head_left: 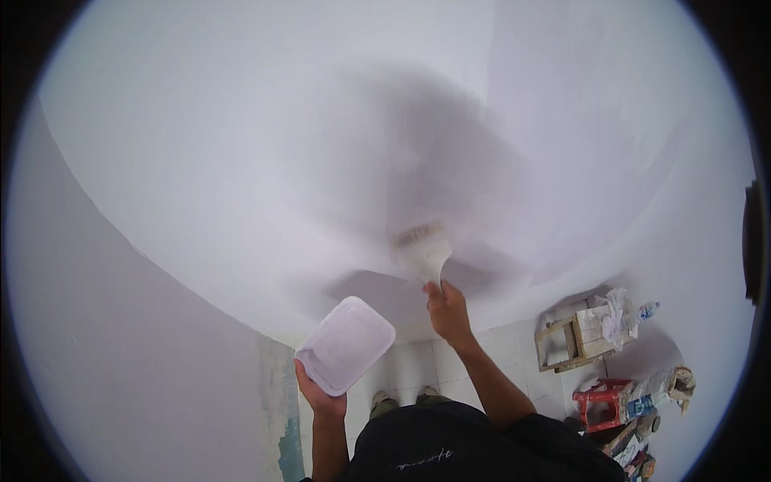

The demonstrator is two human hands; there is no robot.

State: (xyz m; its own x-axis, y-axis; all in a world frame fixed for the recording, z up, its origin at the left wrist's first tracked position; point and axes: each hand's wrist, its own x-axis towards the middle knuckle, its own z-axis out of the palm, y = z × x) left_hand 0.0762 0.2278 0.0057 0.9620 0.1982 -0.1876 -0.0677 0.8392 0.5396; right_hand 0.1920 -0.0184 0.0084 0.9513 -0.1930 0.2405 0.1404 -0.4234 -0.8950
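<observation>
My right hand [449, 312] is closed round the handle of a wide, pale paintbrush [426, 253]. The brush points up at the wall [562, 185], its brownish bristle end at or close to the surface; whether it touches, I cannot tell. Lower and to the left, my left hand [321, 391] grips the near edge of a shallow rectangular plastic tub [353, 341]. Pale lilac paint lies inside the tub. Part of the wall on the right has a faint lilac tint, while the left part looks whiter. Shadows of my arm and the tub fall on it.
To the right on the tiled floor [514, 357] stands a wooden stool [574, 341] with a plastic bag [615, 317] and a bottle [649, 310]. Nearer are a red plastic stool [602, 404], a sack [671, 390] and assorted cans. A wall corner with a bluish-green patch [291, 450] is at left.
</observation>
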